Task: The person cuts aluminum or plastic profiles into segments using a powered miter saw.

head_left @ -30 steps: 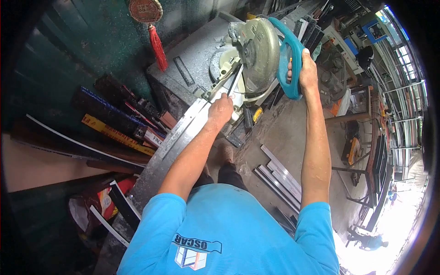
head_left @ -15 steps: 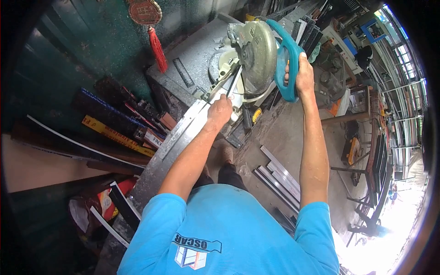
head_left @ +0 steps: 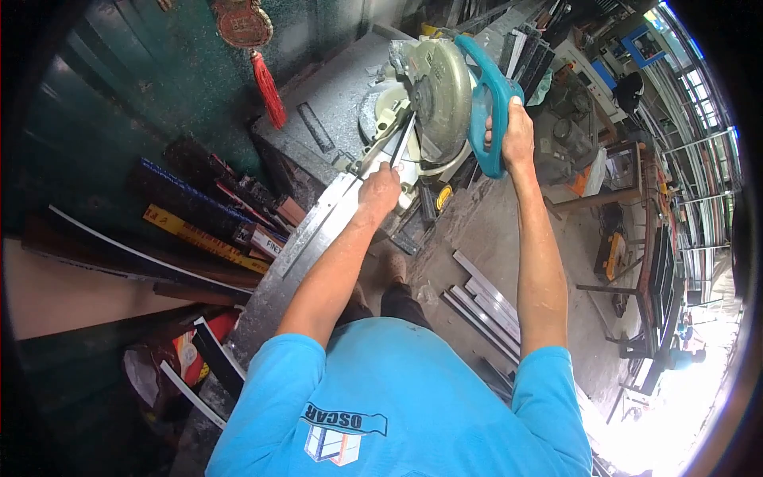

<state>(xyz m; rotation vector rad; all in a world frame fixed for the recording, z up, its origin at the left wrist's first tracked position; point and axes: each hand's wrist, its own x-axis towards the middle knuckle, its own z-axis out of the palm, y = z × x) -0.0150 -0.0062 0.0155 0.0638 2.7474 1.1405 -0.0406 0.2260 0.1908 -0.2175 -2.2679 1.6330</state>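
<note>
A miter saw (head_left: 443, 95) with a dusty round blade guard stands at the top centre. My right hand (head_left: 517, 139) is wrapped round its teal D-shaped handle (head_left: 483, 63), fingers through the opening. My left hand (head_left: 380, 191) is closed on a narrow strip, apparently a metal profile (head_left: 404, 141), beside the guard. The strip runs from my fingers towards the saw's fence. How the blade meets the strip is hidden by the guard.
A dusty grey bench (head_left: 282, 274) runs along my left. Behind it lean long profiles and a yellow level-like bar (head_left: 199, 238). Cut metal lengths (head_left: 485, 310) lie on the floor to the right. A red tassel (head_left: 267, 91) hangs at upper left.
The whole view has shifted slightly. Both hands keep their grips, and the saw and strip look nearly the same.
</note>
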